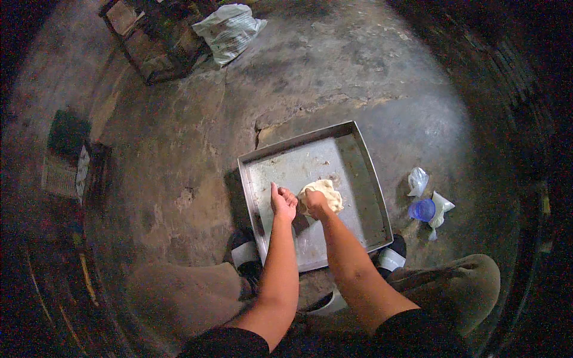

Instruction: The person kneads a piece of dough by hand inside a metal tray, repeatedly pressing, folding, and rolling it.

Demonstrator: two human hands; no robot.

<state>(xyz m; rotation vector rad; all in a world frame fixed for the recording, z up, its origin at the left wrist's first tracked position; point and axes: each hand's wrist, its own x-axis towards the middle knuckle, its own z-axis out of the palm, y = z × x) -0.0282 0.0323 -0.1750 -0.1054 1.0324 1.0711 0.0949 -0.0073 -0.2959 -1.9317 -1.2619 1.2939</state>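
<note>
A lump of pale dough (330, 192) lies near the middle of a square metal tray (375, 166) with raised sides. My right hand (315, 203) is closed and pressed into the dough's left part, and its fingertips are hidden there. Just left of the dough, my left hand (284, 201) hovers over the tray with curled fingers and the thumb up. Nothing shows in that hand. Small bits of dough and smears are scattered on the tray's bottom.
Right of the tray, a blue cup (422, 210) stands beside a white plastic bag (441, 209) and a clear bag (418, 181). My legs flank the tray's near side. A pale sack (230, 33) sits by a dark-framed rack (149, 45) at the far left.
</note>
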